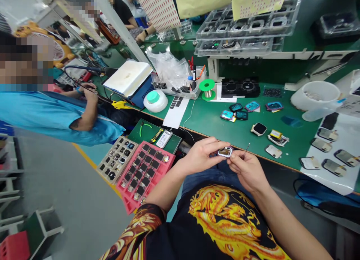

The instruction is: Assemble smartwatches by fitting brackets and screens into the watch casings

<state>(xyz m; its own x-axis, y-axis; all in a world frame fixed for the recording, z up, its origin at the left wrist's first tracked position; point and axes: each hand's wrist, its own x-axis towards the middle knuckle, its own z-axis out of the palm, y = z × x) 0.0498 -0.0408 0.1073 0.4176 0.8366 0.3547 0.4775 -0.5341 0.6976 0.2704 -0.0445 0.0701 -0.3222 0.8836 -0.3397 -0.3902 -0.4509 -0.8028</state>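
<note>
My left hand (204,155) grips a small smartwatch case (225,152) between thumb and fingers, its open inner side showing a pale rim and a brownish inside. At the case's right edge, the fingertips of my right hand (246,168) are pinched together. From that pinch a thin dark strip (247,147) with a small tip sticks up; whether it is a cable or a tool I cannot make out. Beyond my hands on the green bench lie a pale-framed watch (258,129), an opened watch with a yellow battery (277,136) and a loose silvery plate (273,151).
Several blue-filmed watch frames (252,106) lie further back. A solder spool (207,89), a white tub (315,97) and a white sheet with screen parts (333,155) share the bench. Left stand a pink parts tray (157,177) and a beige tray (116,159). A co-worker in blue (56,115) sits beyond.
</note>
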